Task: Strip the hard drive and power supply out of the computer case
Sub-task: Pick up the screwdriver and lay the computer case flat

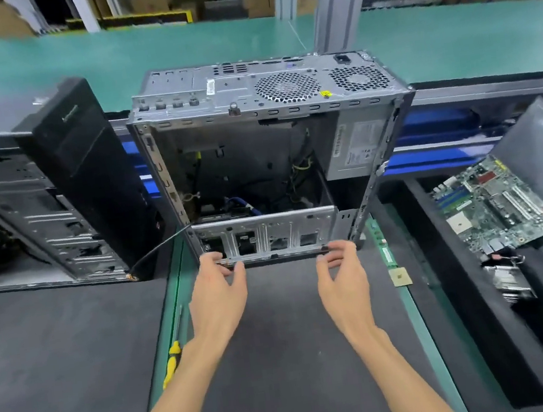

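At the far left of the bench a second stripped chassis [42,229] lies on its side with a black front bezel [85,168] leaning against it, parked out of my way, I judge, as finished work. Nearer me, a yellow-handled screwdriver [173,362] rests on the green strip, within reach of my left arm for any screws that hold the parts.

My left hand [217,289] meets the near edge of the computer case [267,241]; its fingers curl onto the lower rim of the drive cage while the thumb stands apart, a loose hold rather than a firm clamp. The case stands open toward me, side panel off, so the inside is exposed. Behind the silver cage plate I can make out only a dark block and a blue cable [246,205]; I judge the hard drive sits there, but I cannot confirm it.

My right hand [342,269] mirrors the left at the cage's other corner, fingertips bent onto the same rim, thumb free. Two hands on one edge suggests I am steadying or shifting the case before reaching in.

The power supply [359,149] is mounted in the upper right corner of the case, label facing me, its cables running down into the cavity. Right of the case, a loose motherboard [494,204] lies on the dark foam tray [470,335], set aside as removed.
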Tool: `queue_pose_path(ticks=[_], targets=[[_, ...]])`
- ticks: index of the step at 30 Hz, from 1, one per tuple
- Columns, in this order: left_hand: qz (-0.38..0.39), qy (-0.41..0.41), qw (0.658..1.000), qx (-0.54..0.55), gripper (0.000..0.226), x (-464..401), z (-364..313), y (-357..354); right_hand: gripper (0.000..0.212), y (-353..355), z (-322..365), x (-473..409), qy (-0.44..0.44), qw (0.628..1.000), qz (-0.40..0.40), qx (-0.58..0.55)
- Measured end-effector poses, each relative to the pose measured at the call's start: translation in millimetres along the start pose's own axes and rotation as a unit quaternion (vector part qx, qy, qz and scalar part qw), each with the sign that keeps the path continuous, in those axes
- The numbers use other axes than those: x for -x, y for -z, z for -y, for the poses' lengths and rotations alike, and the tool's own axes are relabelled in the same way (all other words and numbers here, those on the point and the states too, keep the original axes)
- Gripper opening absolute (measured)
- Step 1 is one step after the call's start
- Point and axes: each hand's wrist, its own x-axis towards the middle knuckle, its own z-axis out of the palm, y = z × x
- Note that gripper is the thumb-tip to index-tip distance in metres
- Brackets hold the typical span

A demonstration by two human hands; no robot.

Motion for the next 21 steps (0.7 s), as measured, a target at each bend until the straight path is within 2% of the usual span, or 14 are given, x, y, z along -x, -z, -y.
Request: queue_pose_path(ticks=[4, 7, 10, 14, 19, 21], targets=[[-0.09, 0.045, 0.994, 0.046, 0.038, -11, -12, 1, 0.032, 22, -3, -42, 0.013, 0.997, -0.069, -0.026], [-0.142, 0.069, 0.986, 0.057, 0.047, -26, -13, 10, 0.052, 33, 4, -69, 0.028, 0.993, -0.117, -0.022], [-0.178, 0.068, 0.979, 0.072, 0.057, -41, -15, 19, 0.072, 39, 14, -92, 0.025, 0.99, -0.132, -0.032], [-0.15, 0.035, 0.977, 0.144, 0.047, -64, -26, 29, 0.085, 43, 24, -118, 0.006, 0.995, -0.073, -0.074], [-0.112, 0.021, 0.971, 0.212, 0.073, -90, -34, 40, 0.077, 50, 19, -132, -0.011, 0.998, -0.019, -0.051], [-0.116, -0.002, 0.968, 0.223, 0.061, -96, -32, 41, 0.084, 52, 15, -134, -0.043, 0.999, 0.005, -0.028]])
